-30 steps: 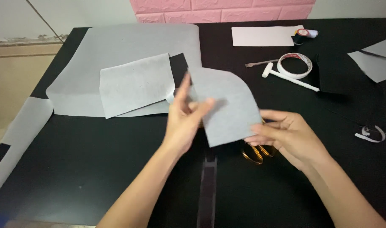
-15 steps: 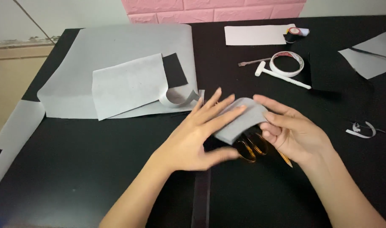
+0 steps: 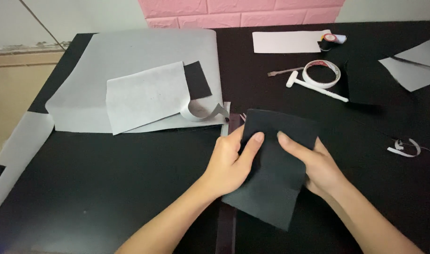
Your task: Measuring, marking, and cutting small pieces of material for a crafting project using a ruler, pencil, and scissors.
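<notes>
A black sheet of stiff, felt-like material is held flat against the black surface near the middle of the view, slightly tilted, with its lower corner pointing toward the person. It is pressed from both sides. The left hand is laid along the sheet's left edge, its thumb resting on top of the sheet and the other fingers curled at the edge (whether they reach underneath cannot be told). The right hand is partly covered by the sheet on the right, with its thumb lying on top, so the sheet is pinched between thumb and hidden fingers.

A dark strip is seen running under the sheet toward the near edge of the surface. To the upper left, a large grey sheet is spread out, and on it a smaller grey piece is laid, with a small black rectangle touching its right edge and a curled grey offcut just below. At the far edge a white paper rectangle is placed, with a small spool just beside it. A roll of tape and a white-handled tool are found to the upper right, well apart from the hands. Another grey piece lies at the right edge, and a small white scrap lies below it.
</notes>
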